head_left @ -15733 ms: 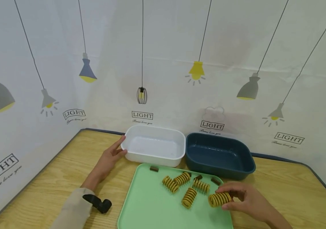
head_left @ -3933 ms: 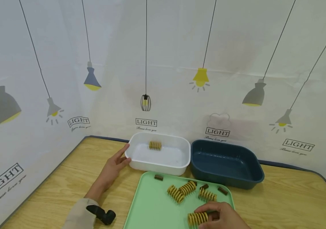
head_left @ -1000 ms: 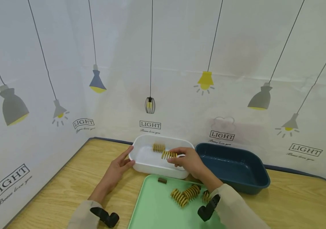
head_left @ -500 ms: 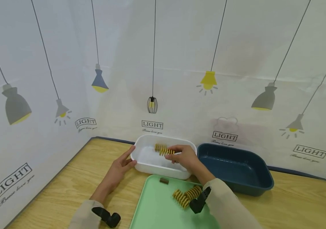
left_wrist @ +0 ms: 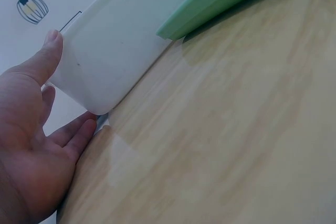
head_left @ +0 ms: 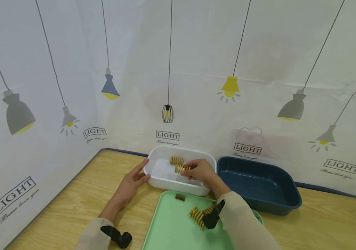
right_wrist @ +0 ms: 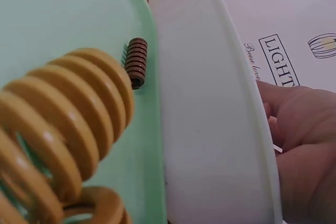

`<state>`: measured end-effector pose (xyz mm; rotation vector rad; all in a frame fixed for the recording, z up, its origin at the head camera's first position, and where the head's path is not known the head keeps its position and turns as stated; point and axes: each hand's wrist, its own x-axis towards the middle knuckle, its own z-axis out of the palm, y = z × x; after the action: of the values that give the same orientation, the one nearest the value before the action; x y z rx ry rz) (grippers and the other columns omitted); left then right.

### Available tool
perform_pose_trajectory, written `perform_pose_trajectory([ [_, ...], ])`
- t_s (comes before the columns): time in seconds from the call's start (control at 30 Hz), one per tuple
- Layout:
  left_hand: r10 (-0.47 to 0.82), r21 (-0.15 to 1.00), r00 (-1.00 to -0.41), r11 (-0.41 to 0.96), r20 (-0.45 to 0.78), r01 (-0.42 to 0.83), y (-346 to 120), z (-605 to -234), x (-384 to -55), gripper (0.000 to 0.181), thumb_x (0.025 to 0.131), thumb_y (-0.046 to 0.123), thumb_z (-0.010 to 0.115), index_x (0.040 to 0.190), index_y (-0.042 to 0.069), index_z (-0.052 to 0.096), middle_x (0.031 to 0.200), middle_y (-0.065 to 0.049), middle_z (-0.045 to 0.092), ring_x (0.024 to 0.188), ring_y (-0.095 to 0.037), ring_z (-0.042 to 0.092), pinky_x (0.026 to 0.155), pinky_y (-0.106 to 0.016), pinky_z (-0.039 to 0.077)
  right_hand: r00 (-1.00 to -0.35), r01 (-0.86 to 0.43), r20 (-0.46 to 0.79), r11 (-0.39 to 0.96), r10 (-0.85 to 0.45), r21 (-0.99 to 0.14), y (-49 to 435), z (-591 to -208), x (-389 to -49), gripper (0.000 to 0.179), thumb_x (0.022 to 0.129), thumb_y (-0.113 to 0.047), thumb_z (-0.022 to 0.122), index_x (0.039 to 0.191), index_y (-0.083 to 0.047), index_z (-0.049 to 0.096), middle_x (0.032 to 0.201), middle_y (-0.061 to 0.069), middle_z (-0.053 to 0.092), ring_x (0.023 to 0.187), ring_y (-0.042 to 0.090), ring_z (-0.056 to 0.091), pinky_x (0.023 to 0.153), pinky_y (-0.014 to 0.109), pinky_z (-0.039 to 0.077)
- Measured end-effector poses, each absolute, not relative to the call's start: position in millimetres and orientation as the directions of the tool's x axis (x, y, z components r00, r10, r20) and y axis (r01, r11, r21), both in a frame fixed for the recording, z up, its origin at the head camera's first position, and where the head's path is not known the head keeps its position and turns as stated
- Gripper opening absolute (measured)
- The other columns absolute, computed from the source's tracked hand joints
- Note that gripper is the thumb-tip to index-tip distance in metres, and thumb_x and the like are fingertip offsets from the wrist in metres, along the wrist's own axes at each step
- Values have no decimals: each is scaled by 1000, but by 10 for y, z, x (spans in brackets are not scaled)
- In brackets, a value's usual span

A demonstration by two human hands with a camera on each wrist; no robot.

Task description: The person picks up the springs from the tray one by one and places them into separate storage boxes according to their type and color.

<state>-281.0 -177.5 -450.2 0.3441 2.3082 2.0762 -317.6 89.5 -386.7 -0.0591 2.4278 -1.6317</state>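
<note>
My left hand (head_left: 128,185) touches the left end of the white bin (head_left: 178,186). In the left wrist view its thumb lies against the wall and its fingers reach low around the corner. Inside that bin my right hand (head_left: 203,171) pinches a yellow coil spring (head_left: 179,169) near the floor. Just behind it another yellow spring (head_left: 176,160) lies in the bin. In the right wrist view the rim and wall hide the right fingertips and the held spring.
A green tray (head_left: 171,229) in front carries yellow springs (head_left: 196,216), partly behind the right wrist's black camera mount (head_left: 213,216). A small dark-brown spring (right_wrist: 136,62) lies by its far edge. A navy bin (head_left: 285,205) stands right of the white one. Printed wall behind.
Over the last second the right hand has lowered its yellow spring into the white bin, beside the spring lying there. Earlier it picked that spring from the tray. The left hand stays at the bin.
</note>
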Motion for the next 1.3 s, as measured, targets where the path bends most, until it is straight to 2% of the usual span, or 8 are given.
perform_pose_trajectory([
  [0.2,177,983,-975,104,130,150,-1789,-4526,-2802,62,94,26,61,149,31,34,155,9,23,132,-26,40,107,-40,34,-967,134,-206,384,-153,-914,874,-3911,-3209,35,78,-7,79,111,-1,69,87,9,66,64,18,61,55,26,48],
  [0.47,178,985,-975,88,132,149,-1786,-4522,-2792,61,94,23,62,149,30,35,155,6,24,131,-25,42,106,-39,35,-956,194,-259,362,-139,-912,884,-3954,-3285,36,78,-6,79,112,1,68,77,9,66,59,16,56,51,24,44],
  [0.67,177,984,-975,96,132,151,-1788,-4505,-2792,62,94,26,63,149,33,34,154,7,25,131,-25,42,107,-41,35,-962,197,-258,430,-88,-881,871,-4000,-3330,31,77,-6,80,105,1,70,72,7,65,55,13,54,48,22,42],
  [0.93,179,986,-975,73,135,150,-1775,-4509,-2814,62,94,21,62,149,29,35,154,8,25,130,-25,43,106,-38,36,-954,261,-299,505,6,-823,865,-4014,-3385,32,75,-7,82,103,0,70,66,6,65,51,11,51,45,20,41],
  [1.17,187,983,-971,78,150,167,-1773,-4510,-2824,63,95,21,61,151,26,32,156,5,22,131,-30,41,105,-40,36,-964,238,-266,528,23,-815,870,-3998,-3354,30,75,-4,81,102,2,70,70,7,65,53,11,52,46,20,42],
  [1.3,181,984,-974,86,138,155,-1776,-4513,-2823,62,95,22,61,150,28,33,155,9,23,131,-28,42,105,-39,36,-978,190,-204,553,37,-811,863,-3989,-3350,31,75,-3,81,104,3,70,73,7,66,56,13,55,48,22,44],
])
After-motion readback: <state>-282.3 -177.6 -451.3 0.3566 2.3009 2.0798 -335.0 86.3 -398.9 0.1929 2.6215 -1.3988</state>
